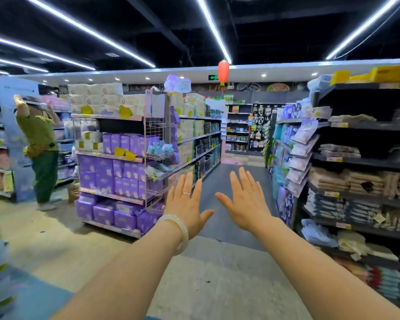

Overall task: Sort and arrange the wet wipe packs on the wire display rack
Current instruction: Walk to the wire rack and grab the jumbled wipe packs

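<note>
Wipe packs (pixel 160 147), pale blue, lie in a basket of the wire rack (pixel 154 158) fixed to the end of the shelving with purple packs (pixel 112 172); more pale packs (pixel 156 170) sit in the basket just below. Both hands are held up in the aisle, near the rack's right side and touching nothing. Left hand (pixel 185 204) is spread flat, fingers up, a ring (pixel 186 193) on one finger and a pale bangle (pixel 179 232) on the wrist. Right hand (pixel 246 202) is spread likewise, empty. Far left of the rack a person in green (pixel 41 148) reaches to a shelf
</note>
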The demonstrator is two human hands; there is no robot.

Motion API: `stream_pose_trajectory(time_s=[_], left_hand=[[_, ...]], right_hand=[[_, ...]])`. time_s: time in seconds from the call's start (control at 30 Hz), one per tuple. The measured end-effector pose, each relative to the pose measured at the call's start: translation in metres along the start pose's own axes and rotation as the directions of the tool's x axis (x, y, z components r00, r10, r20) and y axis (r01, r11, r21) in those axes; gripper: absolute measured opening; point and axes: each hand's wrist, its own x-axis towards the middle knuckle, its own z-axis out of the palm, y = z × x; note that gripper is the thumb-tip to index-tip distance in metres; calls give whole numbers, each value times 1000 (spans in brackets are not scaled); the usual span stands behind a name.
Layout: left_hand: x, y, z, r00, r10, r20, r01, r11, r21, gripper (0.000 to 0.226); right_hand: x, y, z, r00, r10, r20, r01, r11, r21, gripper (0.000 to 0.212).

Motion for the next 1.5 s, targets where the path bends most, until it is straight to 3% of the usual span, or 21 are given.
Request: stream_pose_trajectory(time_s=[0.23, 0.53, 1.03, 1.2, 1.5], left_hand=[[202, -51, 90, 994, -105, 23, 105, 994, -16, 80], [411, -157, 210, 969, -237, 64, 236, 972, 18, 80], [794, -334, 392, 939, -311, 146, 314, 950, 4, 78], [900, -383, 463, 891, -414, 188, 415, 909, 36, 78], [1073, -471, 528, 818, -537, 205, 542, 840, 37, 81]], right_hand=[[213, 49, 102, 992, -98, 78, 92, 993, 70, 76], [457, 54, 265, 964, -227, 138, 200, 962, 183, 79], [875, 99, 478, 952, -255, 170, 212, 949, 235, 75], [1006, 112, 565, 912, -345, 224, 281, 920, 274, 75], [1227, 94, 681, 834, -490, 255, 421, 862, 282, 78]])
